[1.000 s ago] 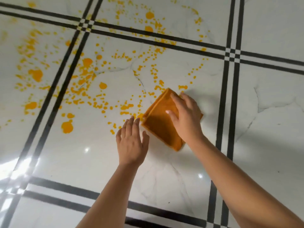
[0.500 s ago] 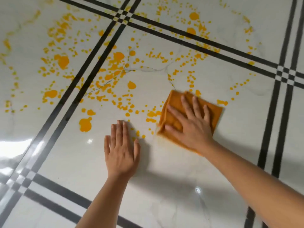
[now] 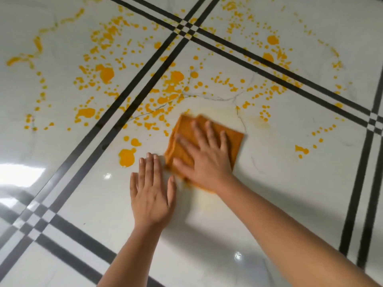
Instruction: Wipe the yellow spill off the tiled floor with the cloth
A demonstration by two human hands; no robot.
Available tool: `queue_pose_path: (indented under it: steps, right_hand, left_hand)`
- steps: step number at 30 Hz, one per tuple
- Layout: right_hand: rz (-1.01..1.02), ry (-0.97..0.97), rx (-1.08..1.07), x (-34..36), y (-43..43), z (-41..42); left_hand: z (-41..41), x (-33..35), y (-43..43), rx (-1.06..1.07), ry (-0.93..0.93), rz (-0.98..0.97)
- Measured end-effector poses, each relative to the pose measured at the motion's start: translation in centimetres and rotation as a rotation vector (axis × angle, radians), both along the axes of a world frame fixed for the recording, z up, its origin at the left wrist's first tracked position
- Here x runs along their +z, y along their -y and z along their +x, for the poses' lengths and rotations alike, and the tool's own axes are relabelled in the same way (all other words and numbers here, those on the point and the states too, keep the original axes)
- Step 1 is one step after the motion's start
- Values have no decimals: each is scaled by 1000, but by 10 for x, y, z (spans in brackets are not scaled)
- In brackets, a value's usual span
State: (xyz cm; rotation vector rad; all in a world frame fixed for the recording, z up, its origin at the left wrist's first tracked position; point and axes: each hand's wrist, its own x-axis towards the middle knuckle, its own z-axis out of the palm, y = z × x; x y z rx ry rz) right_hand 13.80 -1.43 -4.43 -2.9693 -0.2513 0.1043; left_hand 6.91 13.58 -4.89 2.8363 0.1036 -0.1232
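A folded orange cloth (image 3: 234, 139) lies flat on the white tiled floor (image 3: 290, 183). My right hand (image 3: 204, 157) presses down on it with fingers spread. My left hand (image 3: 152, 193) rests flat on the bare tile just left of the cloth, fingers together, holding nothing. Yellow spill (image 3: 126, 157) in drops and puddles covers the tiles to the left, above and to the right of the cloth. A faint yellowish smear (image 3: 223, 111) marks the tile just beyond the cloth.
Black double stripes (image 3: 132, 100) cross the floor in a grid, meeting at the top centre, the right edge and the lower left. A bright light reflection (image 3: 18, 175) glares on the tile at the left. The near tile shows no drops.
The cloth under my right hand has slid left, toward my left hand, over drops that lay between them. The tile behind it now shows a pale smear. The view has shifted.
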Motion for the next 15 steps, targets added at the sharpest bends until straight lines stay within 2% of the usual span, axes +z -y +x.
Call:
queue_pose_path:
  steps: [2, 3, 4, 7, 8, 10, 12, 14, 15]
  right_hand:
    - [-25, 17, 276, -3, 23, -42]
    - [-35, 24, 305, -4, 43, -47]
    - [-57, 32, 270, -6, 54, -37]
    - [-40, -11, -156, -1, 22, 22]
    - [-27, -31, -171, 2, -1, 25]
    - [-7, -9, 59, 0, -30, -3]
    - [-31, 0, 301, -2, -11, -47]
    - [-48, -9, 256, -3, 15, -40]
    - [-56, -8, 131, -3, 15, -19]
  left_hand:
    - [-3, 1, -8, 8, -15, -4]
    - [-6, 1, -11, 8, -21, -6]
    - [-10, 0, -16, 18, -25, -6]
    - [-16, 2, -23, 54, -25, -7]
    - [-16, 2, -26, 70, -19, -9]
    - [-17, 2, -33, 117, -13, -15]
    - [-18, 3, -38, 125, -23, -20]
    - [-18, 4, -41, 122, -31, -22]
    - [-16, 3, -44, 125, -29, -24]
